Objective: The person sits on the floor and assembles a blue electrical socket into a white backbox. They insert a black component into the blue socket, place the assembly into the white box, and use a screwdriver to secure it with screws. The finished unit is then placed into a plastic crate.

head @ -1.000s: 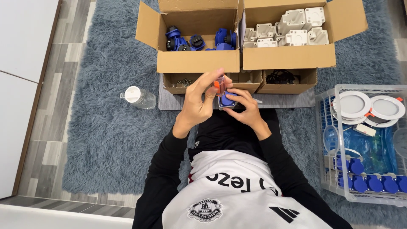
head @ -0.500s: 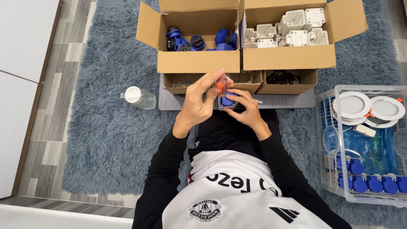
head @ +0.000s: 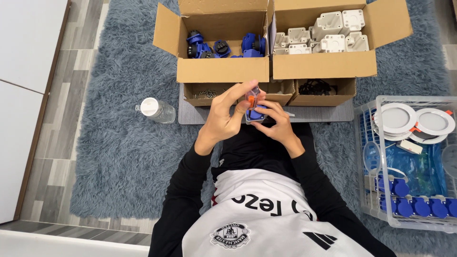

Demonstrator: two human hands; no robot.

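A small blue socket part point(head: 257, 114) is held over the lap, just in front of the low cardboard trays, between both hands. The right hand point(head: 278, 124) is closed around it from below and from the near side, fingers curled against its edge. The left hand point(head: 227, 114) is clamped on a small screwdriver with an orange and clear handle point(head: 251, 95), thumb and fingers pinched together on the grip.

The socket part is judged to be rigid moulded plastic, light and fairly smooth, not fragile under finger pressure; a grip on its outer rim, as shown, looks the surest, since the face has to stay open to the tool. Its broad face is turned up towards the camera (whether it has a clear long axis cannot be told, because fingers cover much of it). The screwdriver's long axis runs away from the body, handle towards the boxes, tip down into the part.

Beyond the hands, a cardboard box point(head: 223, 71) holds more blue socket parts, and its neighbour point(head: 323, 71) holds white plastic housings point(head: 333, 33). A clear plastic bottle point(head: 156, 110) lies on the grey shag rug point(head: 119, 157). At the right, a wire basket point(head: 366, 143) contains round white downlights point(head: 399, 117) and blue caps point(head: 419, 207).
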